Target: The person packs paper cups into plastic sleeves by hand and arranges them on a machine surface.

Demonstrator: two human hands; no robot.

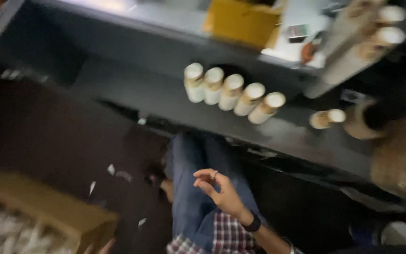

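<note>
One hand shows clearly: the right hand [219, 188], with a black wristband [252, 223], hovers empty above the blue denim jeans [189, 197], fingers loosely curled and gripping nothing. The left hand is out of view. At eight o'clock sits a brown cardboard box [48, 207]. At twelve o'clock, well apart from the hand, five white cylindrical bottles with tan labels [233, 94] line the dark bench [132, 89]. This looks like a pause between grips; taking a bottle calls for a long forward reach.
</note>
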